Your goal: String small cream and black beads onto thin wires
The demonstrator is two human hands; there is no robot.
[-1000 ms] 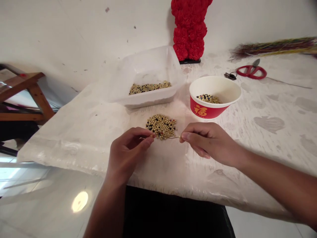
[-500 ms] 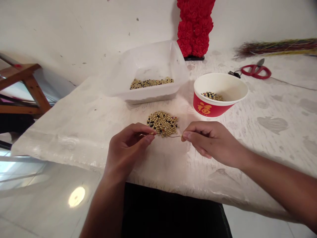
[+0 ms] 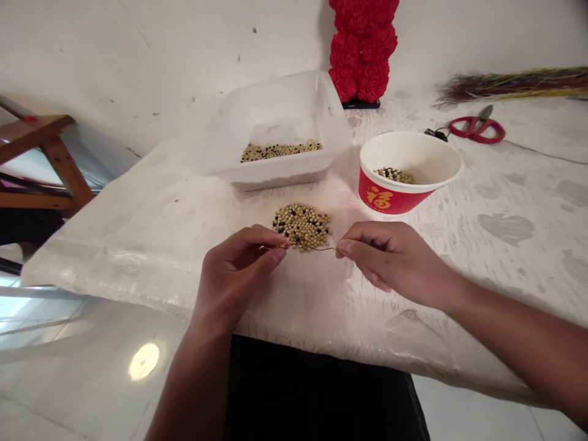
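A thin dark wire (image 3: pixel 316 249) stretches between my two hands, just at the near edge of a bead pile (image 3: pixel 302 225). My left hand (image 3: pixel 245 263) pinches one end between thumb and fingertips, with a small bead at the tips. At the other end, my right hand (image 3: pixel 381 257) is closed, thumb against forefinger, and a light bead shows at its fingertips. Mostly tan beads with some black ones make up the pile, which lies on the patterned tablecloth (image 3: pixel 294 306).
Beyond the pile stands a white plastic tub (image 3: pixel 280 174) with beads inside. A red and white paper bowl (image 3: pixel 399 199), also holding beads, is behind my right hand. Farther back are red-handled scissors (image 3: pixel 478 128), a bundle of coloured wires (image 3: pixel 519 84) and a red rose figure (image 3: pixel 362 55).
Both hands keep their pinch on the wire and have hardly moved. The whole view has shifted slightly.
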